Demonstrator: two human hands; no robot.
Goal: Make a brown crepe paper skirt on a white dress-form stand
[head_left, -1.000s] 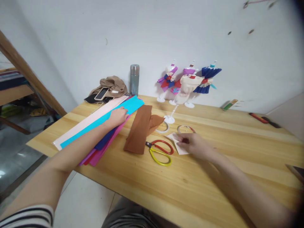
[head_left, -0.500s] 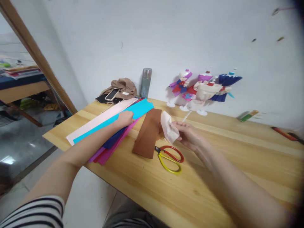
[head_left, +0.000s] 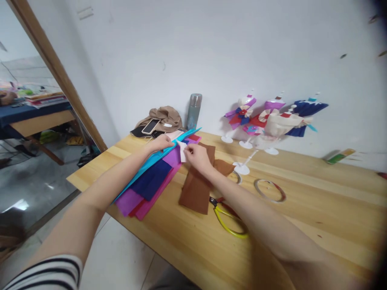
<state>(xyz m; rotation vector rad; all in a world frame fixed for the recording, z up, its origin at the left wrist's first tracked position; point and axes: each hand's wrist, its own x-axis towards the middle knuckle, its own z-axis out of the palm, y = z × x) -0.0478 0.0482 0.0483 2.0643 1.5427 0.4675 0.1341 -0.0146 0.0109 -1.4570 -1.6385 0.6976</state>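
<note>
My left hand [head_left: 163, 143] is closed on the edge of a turquoise crepe paper sheet [head_left: 142, 167], which it lifts at a tilt from a stack of coloured sheets. Under it show a navy blue sheet [head_left: 152, 180] and purple and magenta sheets [head_left: 130, 201]. Just right of it, my right hand [head_left: 198, 156] pinches a small pale crepe paper piece [head_left: 182, 151] above the stack. Brown crepe paper [head_left: 195, 193] lies below my right wrist. Scissors [head_left: 226, 225] with yellow and red handles lie beside it, partly hidden by my right forearm.
Behind the stack are a brown cloth [head_left: 166, 117], a phone [head_left: 150, 126] and a grey flask [head_left: 194, 112]. Small dress stands [head_left: 272, 121] with paper outfits stand along the wall. A tape-like ring [head_left: 269, 190] and a green-labelled item [head_left: 340, 156] lie to the right.
My right hand has moved left with the pale piece, from beside the brown paper to over the stack. My left hand has raised the turquoise sheet's edge, uncovering more navy and purple.
</note>
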